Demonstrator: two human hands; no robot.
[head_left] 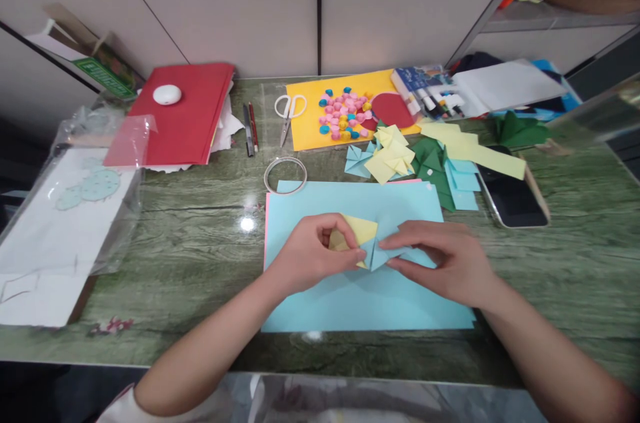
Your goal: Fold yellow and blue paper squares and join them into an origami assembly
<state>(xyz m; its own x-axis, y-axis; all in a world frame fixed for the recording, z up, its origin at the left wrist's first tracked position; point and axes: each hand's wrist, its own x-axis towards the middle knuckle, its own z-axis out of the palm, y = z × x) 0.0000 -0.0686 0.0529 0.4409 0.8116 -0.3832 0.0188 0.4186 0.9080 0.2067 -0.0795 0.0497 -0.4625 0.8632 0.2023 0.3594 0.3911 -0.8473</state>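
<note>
Over a stack of light blue paper sheets point(320, 306), my left hand point(315, 253) pinches a folded yellow paper piece point(363, 231) between thumb and fingers. My right hand point(445, 263) grips a folded light blue paper piece point(385, 253) from its right side. The two pieces meet edge to edge between my fingertips; whether they interlock I cannot tell. Behind the sheets lie more folded pieces: yellow ones point(393, 155), a blue one point(356, 160) and a dark green one point(431, 166).
A ring of tape point(285, 176), white-handled scissors point(286, 118) and a yellow sheet point(305, 133) with pink, blue and gold beads point(345, 113) lie at the back. A phone point(515, 196) is on the right. On the left are a red folder point(187, 123) and a plastic-sleeved drawing point(60, 230).
</note>
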